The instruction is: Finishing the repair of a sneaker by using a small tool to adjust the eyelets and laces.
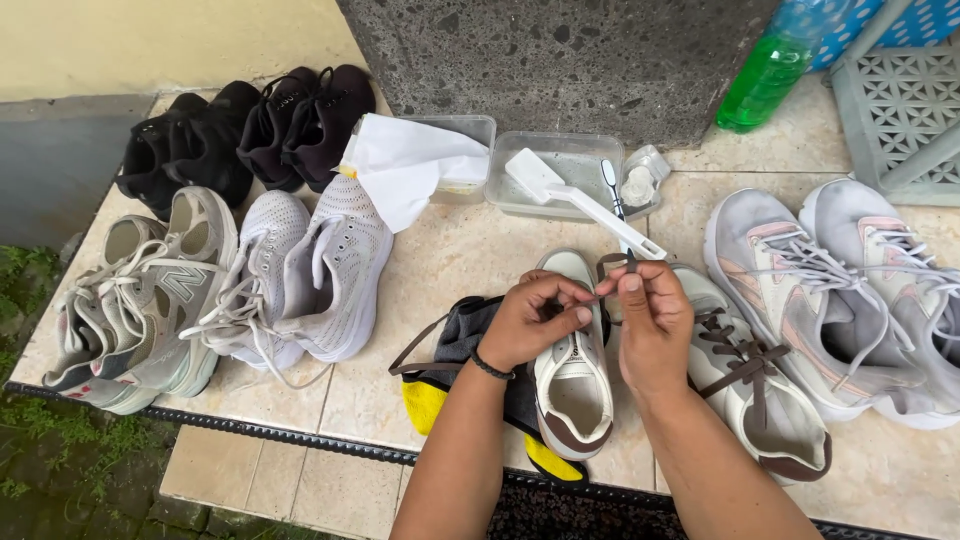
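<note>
Both hands — left hand (530,325), right hand (652,325) — pinch a brown lace (612,262) shut between fingertips, over a cream shoe (572,375) near the ledge's (440,270) front edge.

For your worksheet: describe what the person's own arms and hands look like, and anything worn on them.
Both forearms are bare, with no sleeves in view. The left hand has a thin black band round its wrist. The right hand wears nothing: no glove, ring or watch shows.
</note>
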